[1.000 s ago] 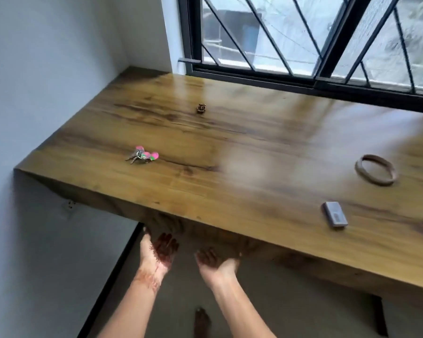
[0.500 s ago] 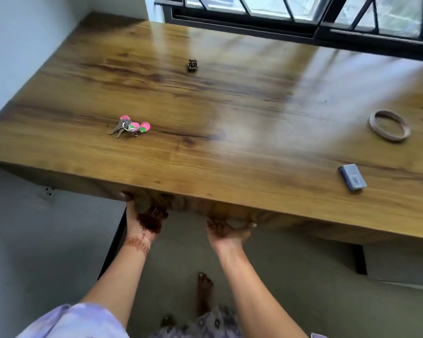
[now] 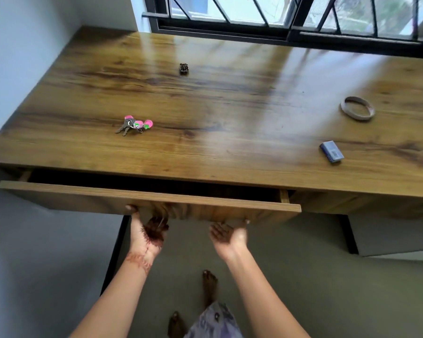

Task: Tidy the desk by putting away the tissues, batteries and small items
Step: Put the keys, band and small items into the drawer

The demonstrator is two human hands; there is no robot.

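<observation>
Gripping drawer (image 3: 83,198) front's lower edge w/ L hand (image 3: 148,231) & R hand (image 3: 228,236), fingers curled under. Needing even, straight pull, else racking.

My desk (image 3: 230,113) is golden-brown streaked woodgrain; the keys (image 3: 134,125) at ten o'clock have pink-green tags; the box (image 3: 331,151) at three is blue.

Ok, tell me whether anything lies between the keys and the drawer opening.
Nothing visible does. Bare desk runs from the keys to the front edge, with the drawer gap right below. The gap is narrow; the left hand and right hand grip the drawer front's lower edge.
</observation>
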